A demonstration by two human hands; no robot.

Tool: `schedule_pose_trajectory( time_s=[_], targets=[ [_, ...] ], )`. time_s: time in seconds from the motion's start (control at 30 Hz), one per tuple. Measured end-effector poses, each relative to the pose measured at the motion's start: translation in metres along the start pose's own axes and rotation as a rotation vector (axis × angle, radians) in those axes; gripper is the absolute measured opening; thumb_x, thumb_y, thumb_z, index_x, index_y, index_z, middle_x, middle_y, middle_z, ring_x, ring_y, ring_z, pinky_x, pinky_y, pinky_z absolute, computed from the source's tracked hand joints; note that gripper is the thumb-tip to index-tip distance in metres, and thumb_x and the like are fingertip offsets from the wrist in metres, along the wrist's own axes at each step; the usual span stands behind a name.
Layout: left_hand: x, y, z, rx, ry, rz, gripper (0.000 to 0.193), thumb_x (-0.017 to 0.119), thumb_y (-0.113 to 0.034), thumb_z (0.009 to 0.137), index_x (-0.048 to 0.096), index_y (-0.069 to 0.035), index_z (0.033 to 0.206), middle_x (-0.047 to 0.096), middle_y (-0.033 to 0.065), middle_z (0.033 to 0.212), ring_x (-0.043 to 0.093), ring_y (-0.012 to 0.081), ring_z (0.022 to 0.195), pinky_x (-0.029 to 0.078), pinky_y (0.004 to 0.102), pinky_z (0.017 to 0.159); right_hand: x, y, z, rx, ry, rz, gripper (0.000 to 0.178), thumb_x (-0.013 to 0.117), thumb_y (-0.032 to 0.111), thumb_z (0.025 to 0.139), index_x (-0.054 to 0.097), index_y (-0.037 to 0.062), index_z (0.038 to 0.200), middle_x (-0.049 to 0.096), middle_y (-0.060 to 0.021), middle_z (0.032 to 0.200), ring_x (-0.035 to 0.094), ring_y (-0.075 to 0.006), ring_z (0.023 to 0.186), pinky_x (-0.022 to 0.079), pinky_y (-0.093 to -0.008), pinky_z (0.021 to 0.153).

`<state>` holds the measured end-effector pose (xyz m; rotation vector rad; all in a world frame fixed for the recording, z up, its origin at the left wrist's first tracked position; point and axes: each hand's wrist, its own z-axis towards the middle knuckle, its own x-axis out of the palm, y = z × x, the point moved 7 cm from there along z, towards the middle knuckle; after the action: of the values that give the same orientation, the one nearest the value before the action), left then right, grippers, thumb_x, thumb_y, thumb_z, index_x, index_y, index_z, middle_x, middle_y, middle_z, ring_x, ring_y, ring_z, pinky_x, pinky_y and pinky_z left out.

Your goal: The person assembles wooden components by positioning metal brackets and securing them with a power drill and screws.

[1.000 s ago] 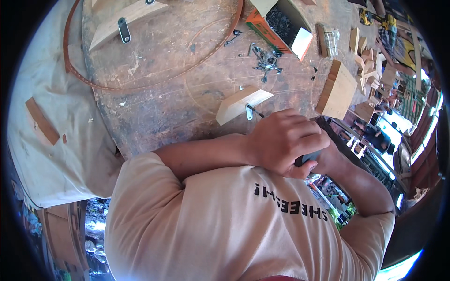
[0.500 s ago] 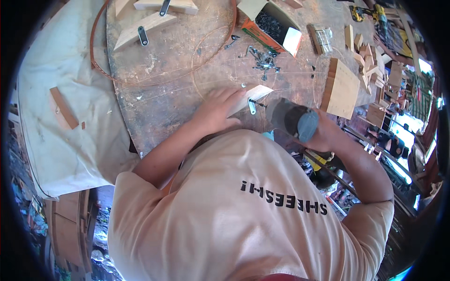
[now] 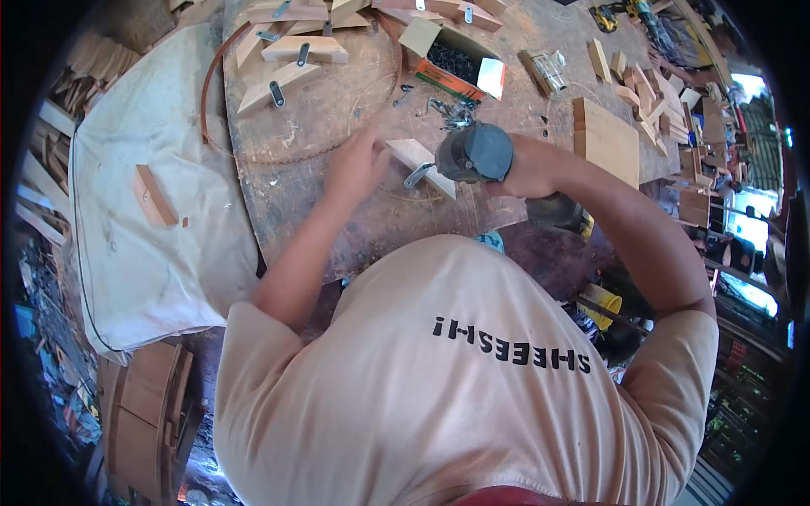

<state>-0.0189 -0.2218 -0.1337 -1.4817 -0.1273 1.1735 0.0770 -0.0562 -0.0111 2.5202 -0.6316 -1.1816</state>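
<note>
In my right hand (image 3: 527, 166) is a dark grey power drill (image 3: 483, 153), fingers wrapped round its grip. Its front end hangs over the right part of a small angled wooden block (image 3: 408, 153) on the workbench. A metal plate (image 3: 417, 175) with a rounded end sticks out from the block's near side. My left hand (image 3: 354, 164) is just left of the block, fingertips close to its upper left end. Motion smears those fingers, so whether they touch or grip anything is unclear. Beyond the drill lies a pile of dark screws (image 3: 453, 114).
An open box of dark screws (image 3: 451, 67) stands farther back. Similar blocks with metal plates (image 3: 304, 52) lie at the far left. A thick wooden board (image 3: 606, 142) and wood offcuts (image 3: 645, 97) are at right. White cloth (image 3: 160, 261) covers the left side, bearing a wooden piece (image 3: 153, 196).
My left hand has come off the block's face to its left end. The block has turned, its right end now pointing toward me. The drill has moved left and away from me.
</note>
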Motion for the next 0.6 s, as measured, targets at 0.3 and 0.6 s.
schedule_pose_trajectory(
  time_s=[0.3, 0.6],
  targets=[
    [0.087, 0.004, -0.045, -0.628, 0.44, -0.644, 0.026, 0.047, -0.023, 0.098, 0.06, -0.001, 0.099, 0.062, 0.0055, 0.068, 0.058, 0.0113, 0.053, 0.046, 0.0249, 0.046, 0.002, -0.001, 0.001, 0.123, 0.151, -0.14, 0.038, 0.066, 0.027, 0.076, 0.058, 0.0053, 0.106, 0.063, -0.02, 0.098, 0.061, -0.0355, 0.094, 0.049, -0.0413, 0.085],
    [0.09, 0.007, -0.049, -0.7, 0.391, -0.767, 0.025, 0.043, -0.02, 0.099, 0.061, -0.003, 0.095, 0.058, 0.0044, 0.06, 0.052, 0.0101, 0.045, 0.041, 0.0238, 0.04, 0.002, 0.013, 0.002, -0.086, 0.113, -0.145, 0.037, 0.065, 0.023, 0.077, 0.057, 0.0045, 0.107, 0.063, -0.0198, 0.098, 0.06, -0.0355, 0.095, 0.048, -0.0409, 0.086]
  ],
)
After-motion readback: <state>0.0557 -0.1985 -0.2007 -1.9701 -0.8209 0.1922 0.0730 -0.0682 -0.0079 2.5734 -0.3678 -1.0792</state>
